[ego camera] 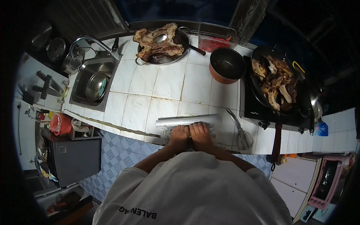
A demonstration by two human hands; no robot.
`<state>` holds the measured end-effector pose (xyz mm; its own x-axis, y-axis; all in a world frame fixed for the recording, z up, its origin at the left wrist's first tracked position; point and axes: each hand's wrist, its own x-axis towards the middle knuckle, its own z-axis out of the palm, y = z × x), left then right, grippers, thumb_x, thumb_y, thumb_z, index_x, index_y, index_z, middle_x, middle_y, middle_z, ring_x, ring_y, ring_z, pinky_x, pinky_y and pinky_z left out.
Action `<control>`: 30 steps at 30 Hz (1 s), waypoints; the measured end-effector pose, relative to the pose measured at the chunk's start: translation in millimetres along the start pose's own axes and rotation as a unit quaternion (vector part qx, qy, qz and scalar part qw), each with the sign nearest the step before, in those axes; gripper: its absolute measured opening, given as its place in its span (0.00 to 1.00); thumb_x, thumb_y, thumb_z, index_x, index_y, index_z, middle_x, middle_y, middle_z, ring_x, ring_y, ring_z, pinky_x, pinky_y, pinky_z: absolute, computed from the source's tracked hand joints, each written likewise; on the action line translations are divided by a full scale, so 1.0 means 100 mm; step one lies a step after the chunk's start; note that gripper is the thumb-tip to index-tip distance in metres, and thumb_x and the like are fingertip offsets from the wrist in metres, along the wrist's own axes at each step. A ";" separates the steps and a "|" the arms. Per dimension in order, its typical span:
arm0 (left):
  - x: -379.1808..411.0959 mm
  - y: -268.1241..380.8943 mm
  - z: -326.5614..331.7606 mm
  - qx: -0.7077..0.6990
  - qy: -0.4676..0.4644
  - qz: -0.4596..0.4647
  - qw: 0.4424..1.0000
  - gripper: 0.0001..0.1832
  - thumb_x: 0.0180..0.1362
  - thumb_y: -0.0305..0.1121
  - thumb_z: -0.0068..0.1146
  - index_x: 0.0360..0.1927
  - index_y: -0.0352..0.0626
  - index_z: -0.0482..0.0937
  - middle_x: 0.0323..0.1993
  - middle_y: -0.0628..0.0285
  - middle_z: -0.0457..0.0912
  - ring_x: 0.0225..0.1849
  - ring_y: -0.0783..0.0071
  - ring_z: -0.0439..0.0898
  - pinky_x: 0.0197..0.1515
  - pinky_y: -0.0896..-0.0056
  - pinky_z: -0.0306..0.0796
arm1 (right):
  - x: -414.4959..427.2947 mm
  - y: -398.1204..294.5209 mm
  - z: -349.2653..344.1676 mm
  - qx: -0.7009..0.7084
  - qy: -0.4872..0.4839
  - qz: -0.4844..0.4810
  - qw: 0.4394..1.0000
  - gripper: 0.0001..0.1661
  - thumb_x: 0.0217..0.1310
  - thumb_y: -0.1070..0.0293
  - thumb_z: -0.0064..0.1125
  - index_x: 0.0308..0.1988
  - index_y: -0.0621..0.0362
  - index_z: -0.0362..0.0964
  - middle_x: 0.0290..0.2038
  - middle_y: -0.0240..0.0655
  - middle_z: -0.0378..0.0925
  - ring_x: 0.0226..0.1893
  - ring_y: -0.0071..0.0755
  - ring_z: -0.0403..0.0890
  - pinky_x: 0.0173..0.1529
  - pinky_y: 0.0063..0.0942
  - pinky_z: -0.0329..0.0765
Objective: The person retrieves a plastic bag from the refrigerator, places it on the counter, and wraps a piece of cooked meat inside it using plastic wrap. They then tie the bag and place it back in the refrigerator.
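Close to the counter's front edge, my left hand (179,136) and my right hand (200,135) lie side by side, fingers bent over something wrapped in clear plastic film (166,132). What is under the fingers is mostly hidden. Just beyond them a roll of clear plastic wrap (180,121) lies crosswise on the white tiled counter (168,81). Kitchen shears (240,130) rest to the right of my right hand, blades pointing away from me.
Large cooked bones (160,42) fill a metal pan at the back. An empty dark-lined pot (227,66) stands beside the gas stove (253,114), whose wok holds meaty bones (277,81). The sink (77,97) at left holds a metal bowl (95,85). A plastic container (216,40) sits behind the pot.
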<state>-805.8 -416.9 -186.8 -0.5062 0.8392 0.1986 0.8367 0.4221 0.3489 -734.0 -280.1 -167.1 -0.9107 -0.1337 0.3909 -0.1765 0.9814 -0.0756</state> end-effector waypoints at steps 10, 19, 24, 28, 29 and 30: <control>-0.04 0.01 0.00 0.058 0.029 0.032 0.997 0.29 0.39 0.36 0.55 0.44 0.26 0.68 0.40 0.44 0.70 0.43 0.50 0.69 0.46 0.59 0.65 | -0.07 -0.01 0.10 0.036 -0.065 0.006 0.997 0.15 0.44 0.63 0.49 0.34 0.58 0.67 0.32 0.37 0.66 0.38 0.38 0.67 0.43 0.34 0.66; 0.00 0.11 0.13 0.123 0.063 0.033 0.990 0.21 0.44 0.31 0.48 0.44 0.31 0.71 0.36 0.52 0.72 0.37 0.58 0.72 0.39 0.67 0.71 | -0.17 0.09 0.17 0.021 0.007 0.054 0.998 0.14 0.48 0.67 0.46 0.37 0.60 0.67 0.33 0.38 0.65 0.39 0.40 0.67 0.45 0.31 0.69; 0.09 0.09 0.15 0.095 0.028 -0.001 0.995 0.14 0.43 0.30 0.51 0.34 0.35 0.73 0.30 0.57 0.70 0.34 0.62 0.72 0.35 0.67 0.71 | -0.16 0.08 0.03 -0.056 -0.102 0.024 0.993 0.11 0.45 0.68 0.52 0.32 0.60 0.69 0.31 0.37 0.64 0.34 0.40 0.67 0.42 0.30 0.70; 0.16 0.08 0.08 0.087 -0.040 -0.015 0.995 0.13 0.41 0.32 0.52 0.32 0.37 0.73 0.31 0.57 0.71 0.36 0.61 0.72 0.37 0.64 0.70 | -0.18 0.11 0.19 -0.047 -0.126 0.033 0.990 0.08 0.45 0.68 0.51 0.29 0.59 0.70 0.31 0.37 0.65 0.33 0.39 0.70 0.35 0.33 0.75; 0.16 0.07 0.07 0.077 -0.061 -0.016 0.995 0.13 0.41 0.32 0.52 0.32 0.37 0.73 0.31 0.57 0.71 0.37 0.61 0.72 0.37 0.64 0.70 | -0.18 0.11 0.19 -0.005 -0.129 0.061 0.990 0.08 0.46 0.68 0.51 0.29 0.59 0.70 0.31 0.38 0.66 0.34 0.39 0.71 0.34 0.34 0.75; 0.18 0.05 0.05 0.068 -0.081 -0.016 0.994 0.13 0.41 0.32 0.52 0.32 0.37 0.73 0.32 0.57 0.72 0.37 0.60 0.72 0.38 0.63 0.70 | -0.15 0.12 0.18 0.036 -0.129 0.087 0.987 0.07 0.46 0.68 0.50 0.28 0.59 0.70 0.32 0.38 0.67 0.34 0.39 0.72 0.34 0.36 0.76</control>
<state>-810.1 -397.7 -186.6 -0.5014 0.8645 0.0362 0.8471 0.4819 0.2240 -728.8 -268.8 -190.4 -0.9926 -0.0037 0.1213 -0.0267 0.9816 -0.1890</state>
